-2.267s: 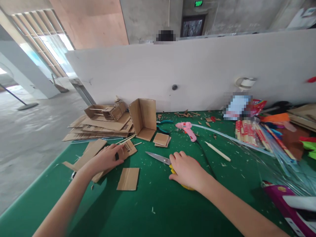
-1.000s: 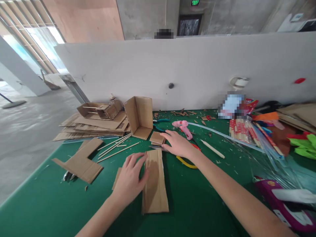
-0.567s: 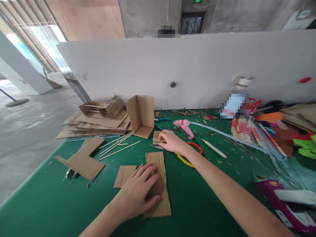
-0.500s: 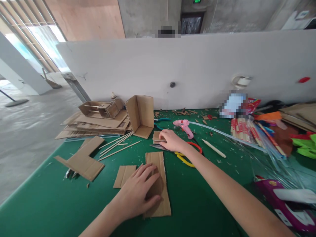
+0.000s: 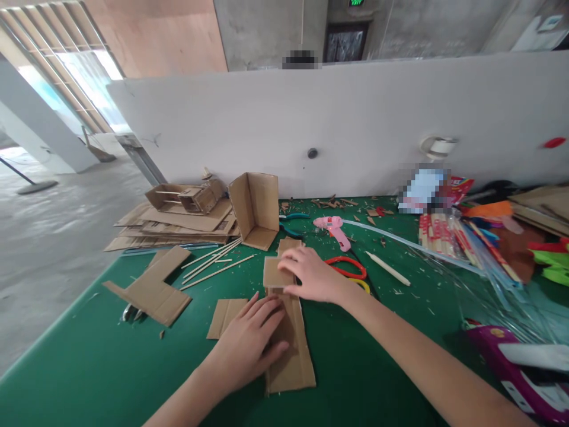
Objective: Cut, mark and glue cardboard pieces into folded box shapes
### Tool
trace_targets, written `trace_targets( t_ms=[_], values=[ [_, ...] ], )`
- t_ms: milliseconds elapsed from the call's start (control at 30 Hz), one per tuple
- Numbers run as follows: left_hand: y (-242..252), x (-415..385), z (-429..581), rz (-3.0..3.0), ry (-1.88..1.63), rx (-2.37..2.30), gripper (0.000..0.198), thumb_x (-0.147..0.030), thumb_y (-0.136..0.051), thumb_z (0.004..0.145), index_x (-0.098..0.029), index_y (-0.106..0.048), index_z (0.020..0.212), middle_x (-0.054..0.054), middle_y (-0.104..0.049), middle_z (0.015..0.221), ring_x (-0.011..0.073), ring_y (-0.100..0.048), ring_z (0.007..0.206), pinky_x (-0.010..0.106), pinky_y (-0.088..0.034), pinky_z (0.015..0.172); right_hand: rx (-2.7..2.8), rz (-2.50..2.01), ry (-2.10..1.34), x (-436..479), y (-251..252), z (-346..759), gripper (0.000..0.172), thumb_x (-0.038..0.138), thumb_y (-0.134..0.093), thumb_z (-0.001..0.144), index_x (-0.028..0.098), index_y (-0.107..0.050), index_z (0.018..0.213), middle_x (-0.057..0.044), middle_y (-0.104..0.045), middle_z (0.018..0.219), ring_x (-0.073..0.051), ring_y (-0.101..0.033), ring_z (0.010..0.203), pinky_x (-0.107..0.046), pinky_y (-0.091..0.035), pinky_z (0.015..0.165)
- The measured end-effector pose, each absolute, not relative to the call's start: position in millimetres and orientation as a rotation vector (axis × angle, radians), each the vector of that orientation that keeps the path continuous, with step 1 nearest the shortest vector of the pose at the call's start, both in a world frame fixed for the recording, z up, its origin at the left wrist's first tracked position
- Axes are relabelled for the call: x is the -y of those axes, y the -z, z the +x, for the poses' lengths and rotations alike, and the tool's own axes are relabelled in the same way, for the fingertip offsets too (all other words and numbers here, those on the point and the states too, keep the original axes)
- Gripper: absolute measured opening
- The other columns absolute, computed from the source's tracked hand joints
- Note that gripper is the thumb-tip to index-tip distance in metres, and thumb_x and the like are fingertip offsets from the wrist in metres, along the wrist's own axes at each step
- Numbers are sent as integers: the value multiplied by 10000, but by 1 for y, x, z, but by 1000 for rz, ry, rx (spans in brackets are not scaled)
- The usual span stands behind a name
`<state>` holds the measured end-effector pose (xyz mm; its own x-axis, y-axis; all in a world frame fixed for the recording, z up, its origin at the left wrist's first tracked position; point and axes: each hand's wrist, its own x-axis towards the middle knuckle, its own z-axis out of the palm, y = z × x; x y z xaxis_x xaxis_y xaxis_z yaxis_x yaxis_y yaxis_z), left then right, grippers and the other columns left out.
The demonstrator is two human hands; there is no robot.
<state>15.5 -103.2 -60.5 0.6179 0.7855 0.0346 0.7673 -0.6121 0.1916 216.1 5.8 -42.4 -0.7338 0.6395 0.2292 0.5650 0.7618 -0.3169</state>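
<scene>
My left hand (image 5: 255, 338) lies with spread fingers on a long cardboard strip (image 5: 296, 356) near the table's front. A small cardboard piece (image 5: 223, 315) rests just left of it. My right hand (image 5: 309, 273) grips a small cardboard rectangle (image 5: 272, 273) between thumb and fingers, over the strip's far end. Another small piece (image 5: 288, 244) lies behind that hand. Scissors with red and yellow handles (image 5: 349, 268) are partly hidden by my right hand and forearm.
A folded cardboard corner (image 5: 262, 207) stands at the back, beside stacked cardboard (image 5: 128, 237). Thin sticks (image 5: 213, 261) and an L-shaped piece (image 5: 160, 290) lie left. A pink glue gun (image 5: 333, 228), white pen (image 5: 387, 268) and purple case (image 5: 511, 367) are right.
My right hand has come nearer with a cardboard rectangle, from behind the scissors to the strip's far end. My left hand stays on the strip.
</scene>
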Motion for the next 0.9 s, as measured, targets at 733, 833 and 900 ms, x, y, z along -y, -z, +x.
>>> trace_targets(
  t_ms=[733, 833, 900],
  values=[
    [49, 78, 20, 2858, -37, -1401, 250, -172, -495, 900, -195, -598, 1126, 95, -608, 1253, 286, -541, 1194, 459, -460, 974, 2513, -1093, -953, 30, 56, 235, 701, 435, -661, 798, 197, -394, 1401, -108, -417, 1455, -227, -375, 1336, -390, -322, 1097],
    [51, 77, 19, 2819, -40, -1439, 261, -186, -473, 912, -190, -590, 1146, 89, -597, 1283, 301, -531, 1208, 482, -463, 970, 2472, -1160, -956, 30, 54, 237, 639, 390, -651, 809, 175, -433, 1370, -111, -472, 1411, -227, -420, 1300, -387, -338, 1089],
    [53, 76, 19, 2806, -45, -1463, 263, -193, -459, 917, -188, -590, 1145, 83, -587, 1301, 309, -531, 1207, 485, -480, 947, 2459, -1184, -939, 30, 53, 237, 634, 397, -656, 803, 157, -453, 1354, -118, -486, 1397, -237, -429, 1290, -390, -342, 1086]
  ],
)
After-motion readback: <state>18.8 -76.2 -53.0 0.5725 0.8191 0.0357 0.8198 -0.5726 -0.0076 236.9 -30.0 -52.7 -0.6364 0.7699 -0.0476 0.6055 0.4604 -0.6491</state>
